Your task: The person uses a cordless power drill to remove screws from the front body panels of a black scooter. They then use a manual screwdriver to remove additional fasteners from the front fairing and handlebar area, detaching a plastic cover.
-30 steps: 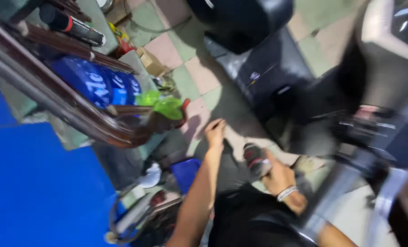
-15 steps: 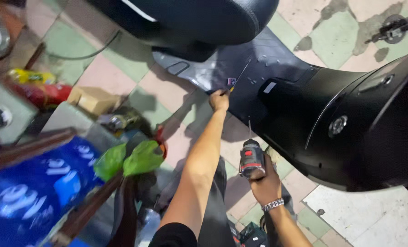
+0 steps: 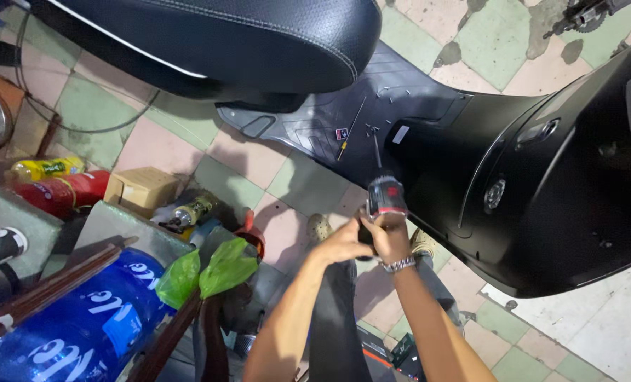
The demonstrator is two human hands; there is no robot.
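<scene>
We hold a cordless screwdriver (image 3: 385, 199), black with a red band, just above the scooter's footboard (image 3: 372, 120), its long bit (image 3: 376, 152) pointing down toward a small cluster of screws (image 3: 369, 129) on the dark panel. Our right hand (image 3: 392, 237) wraps the tool's body from below, and our left hand (image 3: 343, 244) closes in beside it, touching the grip, so both hands are shut around the 1 tool. To drive well here, we judge that the bit should stay square to the panel, with the left hand steadying while the right presses along the axis; a tilt could let the tip skate across the plastic. A thin yellow-handled screwdriver (image 3: 351, 129) lies on the footboard just left of the bit, and loose screws are scattered near it. The seat (image 3: 223, 42) overhangs the panel at the top, the front body (image 3: 542, 177) rises at the right. Left of us, on the tiled floor (image 3: 244, 155), sit a cardboard box (image 3: 142, 189), bottles (image 3: 53, 180) and a green bag (image 3: 213, 272).
</scene>
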